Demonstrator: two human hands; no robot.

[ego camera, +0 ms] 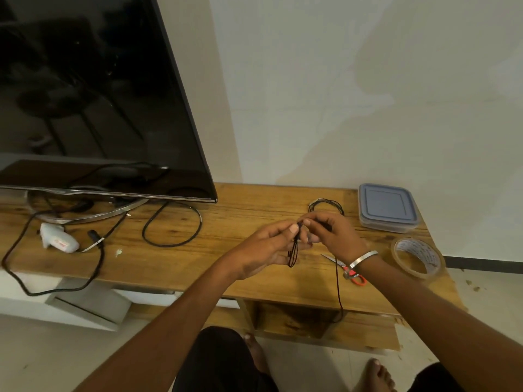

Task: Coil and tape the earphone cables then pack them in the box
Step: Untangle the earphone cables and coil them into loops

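Both hands meet over the wooden table (232, 261) and hold one black earphone cable (293, 254). My left hand (268, 247) pinches a small bundle of loops that hangs below its fingers. My right hand (336, 236) grips the same cable at the top; a loose length (338, 290) drops from it over the table's front edge. A second black earphone cable (325, 205), coiled, lies on the table just behind my hands. The box (387, 208), a clear container with a blue-grey lid on, sits at the far right. A roll of clear tape (417, 257) lies right of my right wrist.
Orange-handled scissors (349, 271) lie under my right wrist. A large dark TV (93, 94) on a metal stand fills the left, with thick black cables (172, 227) looping across the table. A white glue gun (58, 240) lies at the left. My bare feet show below.
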